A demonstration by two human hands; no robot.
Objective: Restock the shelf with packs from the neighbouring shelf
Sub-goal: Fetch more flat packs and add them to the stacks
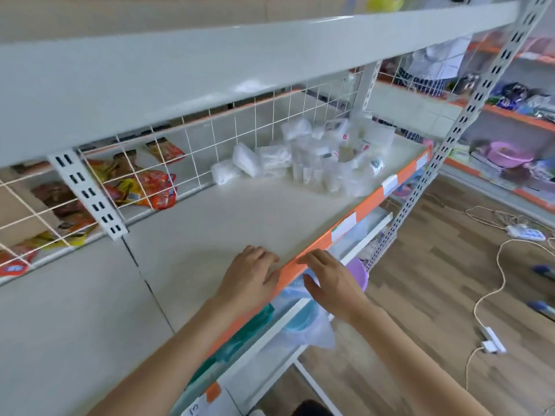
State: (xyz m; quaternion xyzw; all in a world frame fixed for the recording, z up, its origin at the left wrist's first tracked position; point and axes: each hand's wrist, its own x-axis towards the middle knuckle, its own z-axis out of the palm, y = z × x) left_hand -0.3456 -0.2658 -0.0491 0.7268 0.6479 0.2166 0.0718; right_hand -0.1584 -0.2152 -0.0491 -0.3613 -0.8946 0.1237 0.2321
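Note:
A white shelf board [234, 223] with an orange front strip runs away to the right. Several clear plastic packs [312, 160] lie heaped at its far right end. My left hand [250, 279] lies flat on the board close to the front edge, fingers relaxed, holding nothing. My right hand [330, 280] hovers over the orange strip just to the right of it, fingers straight and empty. Behind the wire grid, red and orange snack packs [144, 187] lie on the shelf at the back left.
A grey shelf board [210, 61] hangs overhead. A slotted upright [468, 121] stands at the right end. Lower shelves hold a purple bowl [359, 273] and bagged goods. On the wooden floor lie cables and a power strip [525, 232]. Another stocked rack [510, 115] stands far right.

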